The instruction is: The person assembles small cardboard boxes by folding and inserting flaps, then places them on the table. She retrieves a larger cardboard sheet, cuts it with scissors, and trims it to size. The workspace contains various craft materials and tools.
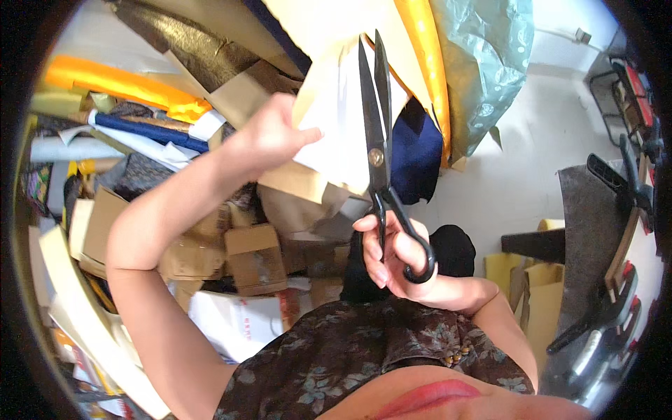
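Below me lay crumpled cardboard boxes [255, 255] beside a white bag [234, 318]. Orange cloth [122, 85] and a blue fabric roll [150, 131] sat left; teal plastic sheeting [486, 63] hung above the white floor [539, 154].

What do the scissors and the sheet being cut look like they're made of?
Scissors: dark metal blades with a dull sheen and a brass-coloured pivot screw; black, probably painted, handles.
Sheet: looks like pale cream paper or thin card, matte, holding flat folds where the left hand grips it.
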The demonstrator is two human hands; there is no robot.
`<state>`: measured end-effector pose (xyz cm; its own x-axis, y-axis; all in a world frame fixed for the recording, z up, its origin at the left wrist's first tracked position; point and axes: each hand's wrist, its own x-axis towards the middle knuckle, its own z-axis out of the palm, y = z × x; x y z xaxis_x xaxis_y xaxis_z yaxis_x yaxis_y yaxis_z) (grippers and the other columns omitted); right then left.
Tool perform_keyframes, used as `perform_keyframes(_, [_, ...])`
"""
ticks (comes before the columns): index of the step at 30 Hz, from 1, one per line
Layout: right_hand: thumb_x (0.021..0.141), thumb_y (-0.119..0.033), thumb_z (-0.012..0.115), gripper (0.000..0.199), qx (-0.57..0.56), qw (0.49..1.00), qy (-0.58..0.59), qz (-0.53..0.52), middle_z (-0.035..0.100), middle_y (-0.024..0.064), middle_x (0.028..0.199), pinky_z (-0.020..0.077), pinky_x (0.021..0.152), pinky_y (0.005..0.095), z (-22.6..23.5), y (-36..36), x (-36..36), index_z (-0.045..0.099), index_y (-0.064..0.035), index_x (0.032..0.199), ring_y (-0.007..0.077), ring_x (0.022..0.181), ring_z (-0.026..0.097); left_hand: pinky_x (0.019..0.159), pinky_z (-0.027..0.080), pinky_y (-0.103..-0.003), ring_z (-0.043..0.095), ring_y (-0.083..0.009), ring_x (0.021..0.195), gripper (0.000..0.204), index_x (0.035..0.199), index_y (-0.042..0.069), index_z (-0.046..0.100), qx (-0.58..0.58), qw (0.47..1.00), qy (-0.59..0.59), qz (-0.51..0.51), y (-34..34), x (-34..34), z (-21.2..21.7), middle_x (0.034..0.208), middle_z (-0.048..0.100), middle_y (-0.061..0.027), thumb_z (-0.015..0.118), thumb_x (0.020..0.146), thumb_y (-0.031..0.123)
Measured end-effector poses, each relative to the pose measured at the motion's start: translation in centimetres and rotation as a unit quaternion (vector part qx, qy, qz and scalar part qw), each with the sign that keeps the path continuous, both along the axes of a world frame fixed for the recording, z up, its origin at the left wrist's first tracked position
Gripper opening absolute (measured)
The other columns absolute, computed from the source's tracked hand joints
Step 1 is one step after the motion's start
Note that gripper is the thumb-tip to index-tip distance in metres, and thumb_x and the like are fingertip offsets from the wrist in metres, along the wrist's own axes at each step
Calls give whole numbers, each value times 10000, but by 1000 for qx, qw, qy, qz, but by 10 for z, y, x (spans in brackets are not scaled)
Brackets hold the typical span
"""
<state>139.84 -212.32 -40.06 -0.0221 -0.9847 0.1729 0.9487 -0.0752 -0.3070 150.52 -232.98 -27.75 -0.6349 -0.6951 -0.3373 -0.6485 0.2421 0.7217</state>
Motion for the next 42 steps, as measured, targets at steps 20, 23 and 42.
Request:
perform_keyframes(20, [956, -268, 576, 327, 273, 952, -126, -59, 519, -8, 611, 350, 406, 224, 181, 31, 73, 623, 38, 1061, 78, 432, 478, 520, 421, -266, 517, -81, 584, 164, 767, -22, 569, 73, 997, -31, 5, 25, -22, 32, 655, 548, -5, 635, 850, 103])
perform_keyframes(23, [931, -301, 614, 354, 277, 944, -151, -93, 519, -14, 625, 359, 385, 215, 178, 10, 74, 632, 38, 1031, 63, 426, 477, 485, 404, -268, 502, -80, 552, 187, 751, -18, 566, 39, 998, -14, -49, 19, -20, 27, 620, 536, 9, 651, 851, 115])
perform_keyframes(42, [940, -214, 605, 264, 297, 915, -195, -190, 459, -59, 616, 301, 391, 191, 188, -18, 80, 618, 29, 1043, 23, 437, 411, 654, 482, -267, 582, -102, 749, 172, 925, -31, 615, 79, 994, -26, -71, 25, -34, 32, 831, 640, -30, 651, 886, 133])
